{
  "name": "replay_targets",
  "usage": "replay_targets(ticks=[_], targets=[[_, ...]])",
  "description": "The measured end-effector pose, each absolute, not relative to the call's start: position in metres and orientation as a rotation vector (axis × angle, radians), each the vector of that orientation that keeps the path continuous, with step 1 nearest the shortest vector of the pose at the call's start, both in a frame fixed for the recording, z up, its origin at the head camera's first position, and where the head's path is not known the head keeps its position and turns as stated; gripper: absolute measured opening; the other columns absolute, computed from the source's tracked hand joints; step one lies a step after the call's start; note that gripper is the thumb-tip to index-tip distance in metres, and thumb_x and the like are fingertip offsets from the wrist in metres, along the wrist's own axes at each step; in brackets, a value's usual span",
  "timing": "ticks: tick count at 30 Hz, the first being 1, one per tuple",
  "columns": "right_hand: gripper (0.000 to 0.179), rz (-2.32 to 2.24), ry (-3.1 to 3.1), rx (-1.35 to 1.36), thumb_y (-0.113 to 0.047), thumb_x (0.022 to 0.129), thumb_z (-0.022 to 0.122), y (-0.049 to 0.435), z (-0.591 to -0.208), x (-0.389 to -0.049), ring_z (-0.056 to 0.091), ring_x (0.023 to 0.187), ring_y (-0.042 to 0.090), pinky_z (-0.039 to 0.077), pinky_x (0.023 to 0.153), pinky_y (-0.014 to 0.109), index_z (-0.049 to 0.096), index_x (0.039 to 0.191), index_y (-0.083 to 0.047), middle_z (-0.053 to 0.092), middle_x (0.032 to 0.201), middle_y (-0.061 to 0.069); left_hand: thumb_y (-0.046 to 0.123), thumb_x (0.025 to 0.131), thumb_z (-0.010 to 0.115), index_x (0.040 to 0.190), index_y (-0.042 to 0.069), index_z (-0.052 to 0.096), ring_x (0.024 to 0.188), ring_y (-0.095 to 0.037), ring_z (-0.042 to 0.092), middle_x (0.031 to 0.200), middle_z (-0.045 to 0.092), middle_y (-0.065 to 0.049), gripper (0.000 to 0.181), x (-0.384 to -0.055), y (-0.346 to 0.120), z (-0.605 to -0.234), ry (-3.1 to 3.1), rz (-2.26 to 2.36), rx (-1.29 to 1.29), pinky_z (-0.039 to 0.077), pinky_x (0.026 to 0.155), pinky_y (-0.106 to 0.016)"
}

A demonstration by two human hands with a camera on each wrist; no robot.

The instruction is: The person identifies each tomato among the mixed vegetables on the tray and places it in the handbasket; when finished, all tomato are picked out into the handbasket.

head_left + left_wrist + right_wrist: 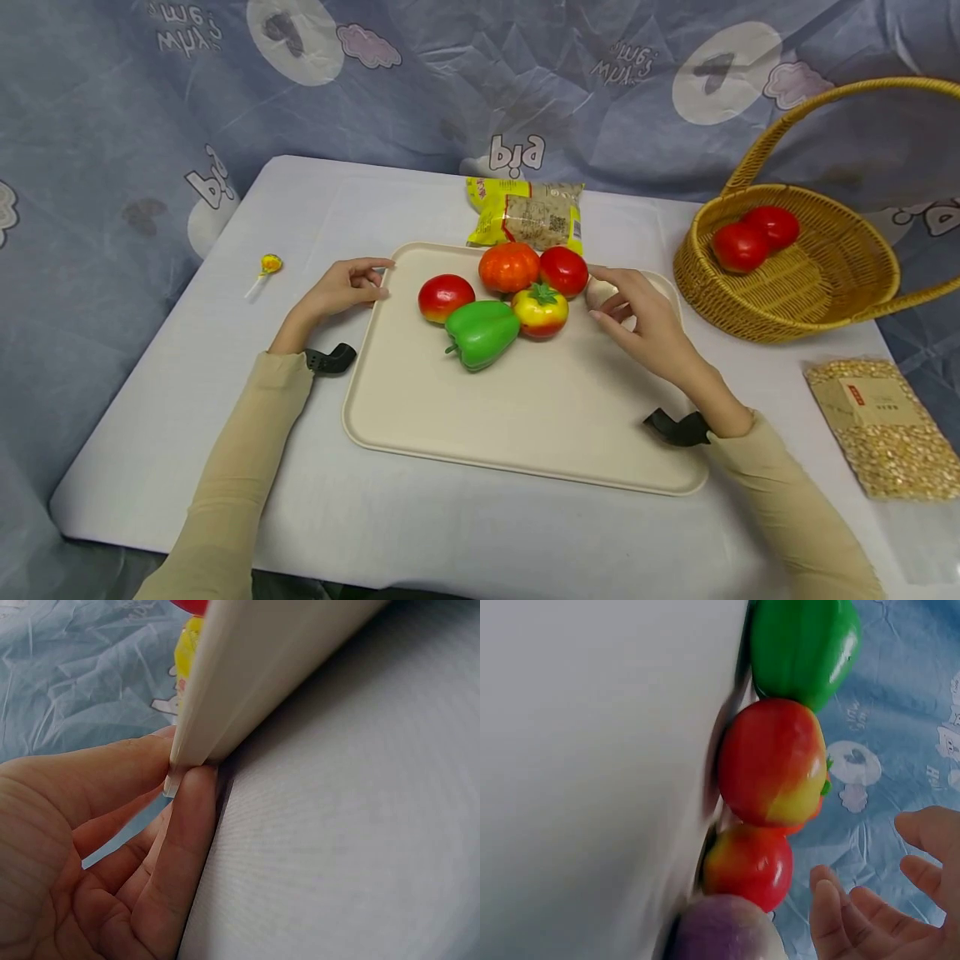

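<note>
My left hand (347, 287) pinches the left edge of a beige tray (525, 417) between thumb and finger, as the left wrist view shows close up. Over the tray's right side hovers my right hand (645, 321), its fingers loosely bent and holding nothing. Near its fingers lies a round purple-and-white vegetable (724, 934), mostly hidden by the hand in the head view. Also on the tray are an orange pumpkin (509, 267), a red fruit (564, 271), a red-yellow fruit with green leaves (539, 311), a green bell pepper (482, 333) and another red fruit (446, 297).
A wicker basket (840, 292) holding two red tomatoes (756, 238) stands at the back right. Behind the tray lies a yellow bag (536, 215). A bag of corn kernels (888, 429) is at the right, a lollipop (268, 267) at the left.
</note>
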State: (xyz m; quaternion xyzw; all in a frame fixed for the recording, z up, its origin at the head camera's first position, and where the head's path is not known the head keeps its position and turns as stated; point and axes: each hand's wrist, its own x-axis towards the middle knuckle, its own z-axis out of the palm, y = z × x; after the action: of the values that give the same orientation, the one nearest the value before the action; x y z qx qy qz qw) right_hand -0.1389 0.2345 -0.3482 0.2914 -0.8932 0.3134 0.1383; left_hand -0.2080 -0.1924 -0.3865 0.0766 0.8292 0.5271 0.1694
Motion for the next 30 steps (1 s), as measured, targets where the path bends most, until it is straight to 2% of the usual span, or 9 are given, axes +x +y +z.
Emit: replay_targets(ticks=[3,9,14,20,24,30], targets=[[0.056,0.948,-2.625,0.862,0.000,0.081,0.067,0.228,-0.350,-0.138,0.064,0.083,0.018,0.057,0.068,0.029,0.048,0.134,-0.007,0.053,0.126,0.016,0.004,0.084,0.065,0.132,0.002,0.051,0.065,-0.005,0.050,0.088,0.050,-0.001,0.050,-0.208,-0.192,-0.386,2.357,1.498,0.218,0.051,0.061,-0.016],[0.055,1.037,-2.682,0.898,-0.002,0.083,0.066,0.218,-0.356,-0.142,0.064,0.092,0.026,0.057,0.073,0.042,0.045,0.134,-0.004,0.053,0.121,0.017,0.004,0.084,0.065,0.131,0.002,0.051,0.064,-0.005,0.050,0.088,0.050,-0.001,0.050,-0.209,-0.193,-0.387,2.359,1.503,0.223,0.051,0.061,-0.016],[0.057,1.062,-2.743,0.909,-0.007,0.085,0.066,0.212,-0.361,-0.144,0.063,0.099,0.029,0.057,0.073,0.039,0.043,0.137,-0.008,0.049,0.131,0.014,0.003,0.083,0.065,0.131,0.000,0.051,0.064,-0.005,0.050,0.087,0.050,-0.001,0.050,-0.208,-0.193,-0.386,2.352,1.515,0.235,0.050,0.061,-0.016],[0.056,1.063,-2.804,0.909,-0.015,0.088,0.064,0.206,-0.365,-0.147,0.060,0.102,0.024,0.057,0.073,0.036,0.041,0.140,-0.012,0.045,0.139,0.011,0.002,0.083,0.065,0.131,-0.001,0.050,0.064,-0.005,0.051,0.087,0.050,-0.001,0.050,-0.209,-0.193,-0.388,2.349,1.525,0.246,0.051,0.061,-0.016],[0.058,1.030,-2.829,0.929,-0.019,0.089,0.064,0.204,-0.368,-0.150,0.058,0.098,0.020,0.056,0.072,0.034,0.039,0.142,-0.015,0.045,0.139,0.011,0.002,0.083,0.065,0.131,-0.001,0.050,0.064,-0.005,0.050,0.086,0.051,-0.001,0.050,-0.213,-0.195,-0.396,2.352,1.527,0.242,0.050,0.060,-0.016],[0.062,0.975,-2.888,0.975,-0.028,0.088,0.065,0.202,-0.371,-0.153,0.055,0.088,0.013,0.053,0.072,0.030,0.037,0.143,-0.028,0.042,0.141,0.009,0.005,0.083,0.067,0.132,0.002,0.051,0.064,-0.004,0.050,0.087,0.051,0.001,0.051,-0.223,-0.200,-0.413,2.355,1.546,0.243,0.050,0.059,-0.016]])
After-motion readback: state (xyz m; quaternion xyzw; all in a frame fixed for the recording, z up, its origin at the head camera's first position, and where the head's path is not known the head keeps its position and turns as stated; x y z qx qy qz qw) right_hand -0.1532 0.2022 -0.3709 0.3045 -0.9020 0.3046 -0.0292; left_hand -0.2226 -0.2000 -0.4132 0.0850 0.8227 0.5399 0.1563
